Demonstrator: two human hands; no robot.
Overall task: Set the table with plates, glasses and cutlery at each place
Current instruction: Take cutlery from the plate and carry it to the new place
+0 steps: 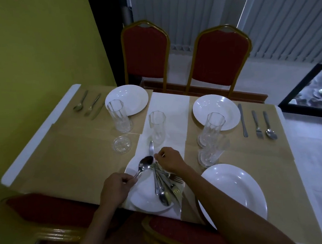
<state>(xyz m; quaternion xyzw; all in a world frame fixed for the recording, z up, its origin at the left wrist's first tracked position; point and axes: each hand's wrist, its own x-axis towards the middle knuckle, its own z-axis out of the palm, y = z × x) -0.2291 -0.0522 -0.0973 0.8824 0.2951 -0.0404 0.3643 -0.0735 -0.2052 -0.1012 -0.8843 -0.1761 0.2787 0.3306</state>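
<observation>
Left hand (pixel 116 190): fingers clamped on the handle of a spoon (pixel 146 163), its bowl beside the cutlery heap (pixel 164 185); right hand (pixel 170 159): fingers curled at the heap's far end, what they clasp not discernible; the heap lies on the near plate (pixel 143 200), pieces overlapping, uncountable. Plates counted: four; the near-right plate (pixel 237 191) partly hidden by the forearm. Four tall glasses (pixel 157 126) stand upright; a fifth glass item (pixel 121 145) unclear; each far place on the table (pixel 78 157) carries three pieces.

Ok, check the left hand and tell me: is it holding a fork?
No, the left hand grips a spoon by its handle.
</observation>
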